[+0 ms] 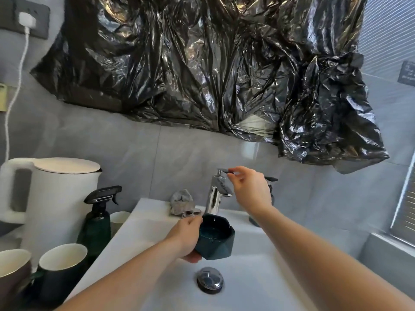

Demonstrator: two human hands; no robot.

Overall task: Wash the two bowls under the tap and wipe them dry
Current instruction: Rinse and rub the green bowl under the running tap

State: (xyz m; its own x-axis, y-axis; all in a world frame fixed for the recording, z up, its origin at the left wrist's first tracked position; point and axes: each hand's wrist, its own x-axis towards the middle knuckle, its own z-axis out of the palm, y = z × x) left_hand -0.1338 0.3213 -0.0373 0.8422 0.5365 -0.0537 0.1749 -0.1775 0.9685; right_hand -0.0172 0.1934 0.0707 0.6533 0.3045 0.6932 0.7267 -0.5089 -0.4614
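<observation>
My left hand [187,237] grips the faceted dark-green bowl [215,240] by its wall; wet glaze, slippery; right hand [248,187] pinches the tap lever [223,171] at 12 o'clock

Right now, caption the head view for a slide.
Left hand holds a dark green bowl under the tap; right hand pinches its lever.

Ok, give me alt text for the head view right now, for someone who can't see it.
Over a white sink, the left hand holds a dark green faceted bowl below the chrome tap while the right hand pinches the tap's lever. A grey cloth lies on the sink's back rim; a white kettle stands left.
</observation>
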